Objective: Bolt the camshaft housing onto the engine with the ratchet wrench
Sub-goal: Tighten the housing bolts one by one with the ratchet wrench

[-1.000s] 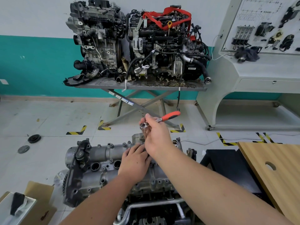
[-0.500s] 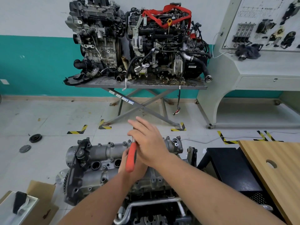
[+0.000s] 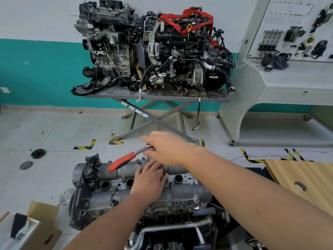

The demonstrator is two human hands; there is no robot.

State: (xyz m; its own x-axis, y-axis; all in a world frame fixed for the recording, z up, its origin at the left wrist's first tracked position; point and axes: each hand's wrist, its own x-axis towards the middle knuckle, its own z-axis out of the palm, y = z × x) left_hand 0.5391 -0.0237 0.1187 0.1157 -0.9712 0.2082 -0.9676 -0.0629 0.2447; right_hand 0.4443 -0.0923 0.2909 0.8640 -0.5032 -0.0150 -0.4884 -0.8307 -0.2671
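Head view: my right hand [image 3: 167, 148] grips the ratchet wrench [image 3: 126, 159] head, handle slanting down-left over the camshaft housing [image 3: 182, 193]; left hand [image 3: 147, 179] rests there, its grip hidden.

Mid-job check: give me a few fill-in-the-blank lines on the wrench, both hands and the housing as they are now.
1. The wrench handle is ____ in colour.
2. The ____ hand holds the wrench at its head end.
3. The left hand rests on the ____.
4. The wrench handle points to the person's ____.

Missing words: orange; right; housing; left
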